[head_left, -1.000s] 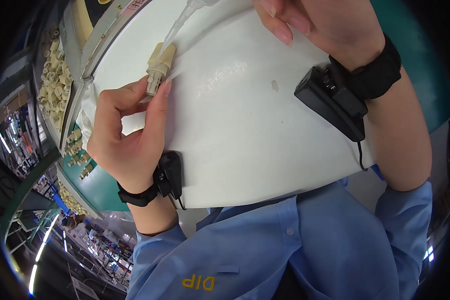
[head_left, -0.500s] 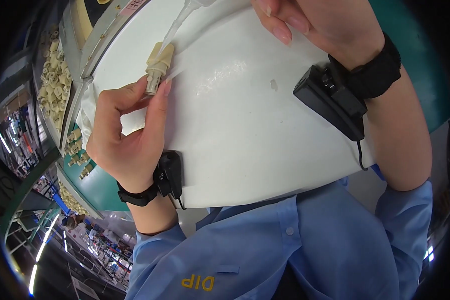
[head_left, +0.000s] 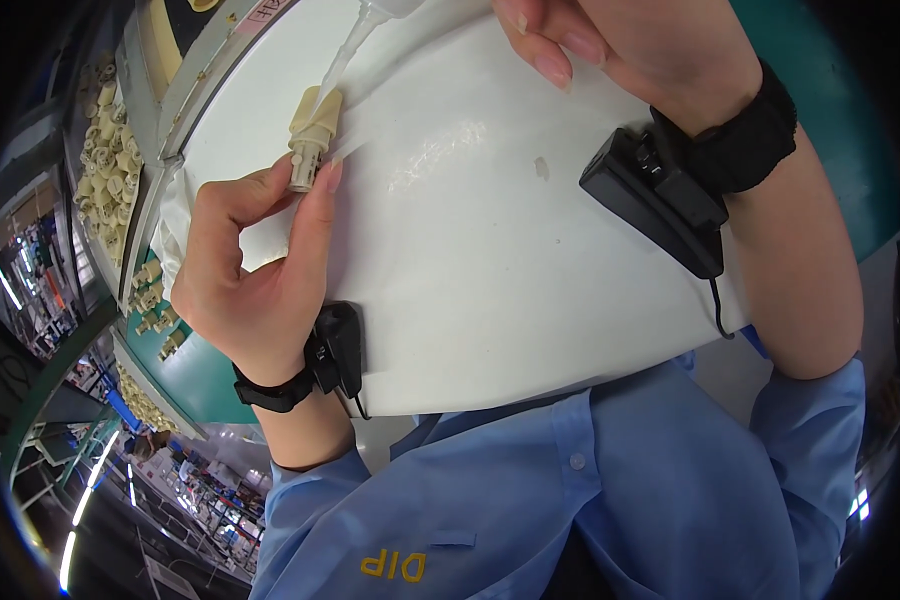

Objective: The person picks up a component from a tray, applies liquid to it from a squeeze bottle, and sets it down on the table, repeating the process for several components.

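Note:
Between the thumb and fingers of my left hand [head_left: 255, 265] is a cream plastic connector-like part [head_left: 317, 132], held by its narrower slotted end with its wide end pointing away from me. A translucent tapered nozzle [head_left: 347, 52] reaches down to the wide end; its tip is at or inside the opening, I cannot tell which. The nozzle belongs to a whitish squeeze bottle [head_left: 395, 5], mostly cut off by the top edge. My right hand [head_left: 630, 45] is closed around the bottle beyond that edge, its lower fingers curled and showing.
White sheeting [head_left: 460, 290] covers the work surface over a green mat [head_left: 820, 90]. At the left, a bin holds many cream parts [head_left: 105, 170], and several more parts [head_left: 150, 300] stand on green. A metal rail [head_left: 210, 85] runs along the far left.
My right hand and the bottle have shifted slightly left and toward the top edge. My left hand and the part have barely moved, a touch to the left.

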Available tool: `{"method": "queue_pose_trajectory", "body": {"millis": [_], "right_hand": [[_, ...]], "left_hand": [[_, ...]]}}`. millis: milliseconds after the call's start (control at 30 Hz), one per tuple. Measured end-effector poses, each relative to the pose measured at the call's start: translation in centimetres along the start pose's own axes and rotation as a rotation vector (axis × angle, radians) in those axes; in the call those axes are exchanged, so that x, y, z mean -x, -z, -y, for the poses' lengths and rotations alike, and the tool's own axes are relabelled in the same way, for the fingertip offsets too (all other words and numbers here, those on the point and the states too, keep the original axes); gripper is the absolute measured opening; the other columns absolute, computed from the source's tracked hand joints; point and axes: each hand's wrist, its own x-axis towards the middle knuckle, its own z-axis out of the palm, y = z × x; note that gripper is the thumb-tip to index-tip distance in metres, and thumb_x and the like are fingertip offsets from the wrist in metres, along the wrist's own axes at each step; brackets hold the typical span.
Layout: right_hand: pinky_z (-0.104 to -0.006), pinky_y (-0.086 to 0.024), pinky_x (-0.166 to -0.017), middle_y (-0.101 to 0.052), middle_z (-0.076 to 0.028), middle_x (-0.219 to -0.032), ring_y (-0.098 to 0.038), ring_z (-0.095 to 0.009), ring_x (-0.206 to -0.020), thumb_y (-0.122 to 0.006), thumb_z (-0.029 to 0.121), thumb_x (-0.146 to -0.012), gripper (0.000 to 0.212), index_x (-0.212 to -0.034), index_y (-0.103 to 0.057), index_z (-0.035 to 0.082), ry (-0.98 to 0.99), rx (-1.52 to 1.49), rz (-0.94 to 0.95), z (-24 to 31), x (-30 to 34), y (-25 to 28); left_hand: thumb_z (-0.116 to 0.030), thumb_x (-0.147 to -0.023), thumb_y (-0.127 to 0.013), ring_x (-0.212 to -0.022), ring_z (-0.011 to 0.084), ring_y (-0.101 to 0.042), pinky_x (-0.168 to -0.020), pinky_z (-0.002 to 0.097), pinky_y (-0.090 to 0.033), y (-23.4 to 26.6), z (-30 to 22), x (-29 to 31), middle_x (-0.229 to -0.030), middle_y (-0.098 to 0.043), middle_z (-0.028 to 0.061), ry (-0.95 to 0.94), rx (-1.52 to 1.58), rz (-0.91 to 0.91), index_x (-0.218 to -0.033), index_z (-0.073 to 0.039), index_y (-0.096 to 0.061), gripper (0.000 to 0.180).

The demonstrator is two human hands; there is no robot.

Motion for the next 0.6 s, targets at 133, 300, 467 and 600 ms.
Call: {"method": "queue_pose_trajectory", "body": {"millis": [133, 300, 467, 600], "right_hand": [[-0.0262, -0.037, -0.033, -0.055, -0.005, -0.051, -0.048, -0.011, -0.034, -0.064, 0.032, -0.098, 0.031, -0.107, -0.072, 0.004, 0.024, -0.025, -0.001, -0.53, 0.24, 0.06], [-0.0262, -0.037, -0.033, -0.055, -0.005, -0.051, -0.048, -0.011, -0.034, -0.064, 0.032, -0.098, 0.031, -0.106, -0.072, 0.004, 0.022, -0.03, -0.011, -0.81, 0.11, 0.51], [-0.0262, -0.037, -0.033, -0.056, -0.005, -0.051, -0.048, -0.011, -0.034, -0.064, 0.032, -0.098, 0.03, -0.106, -0.072, 0.004, 0.023, -0.035, -0.023, -0.61, 0.16, 0.22], [-0.0262, -0.037, -0.033, -0.056, -0.005, -0.051, -0.048, -0.011, -0.034, -0.065, 0.032, -0.098, 0.03, -0.105, -0.073, 0.004, 0.02, -0.042, -0.032, -0.62, 0.3, -0.06]], "left_hand": [[-0.001, -0.072, -0.09, -0.071, 0.0125, -0.07, -0.071, 0.0223, -0.054, 0.03, 0.04, 0.05, -0.079, -0.073, 0.0087, 0.006, 0.007, -0.014, -0.084, 0.005, -0.069, 0.025], [-0.002, -0.072, -0.09, -0.071, 0.0116, -0.069, -0.072, 0.022, -0.054, -0.05, 0.01, 0.05, -0.079, -0.073, 0.0083, 0.005, -0.008, -0.017, -0.083, 0.004, -0.069, 0.025], [-0.003, -0.072, -0.09, -0.071, 0.0108, -0.069, -0.073, 0.0219, -0.054, 0.09, 0.01, -0.08, -0.077, -0.073, 0.008, 0.002, -0.012, -0.018, -0.083, 0.004, -0.069, 0.025], [-0.003, -0.073, -0.09, -0.07, 0.0102, -0.069, -0.072, 0.0221, -0.054, 0.03, -0.04, 0.08, -0.075, -0.072, 0.0077, 0.029, -0.023, -0.03, -0.082, 0.004, -0.069, 0.025]]}}
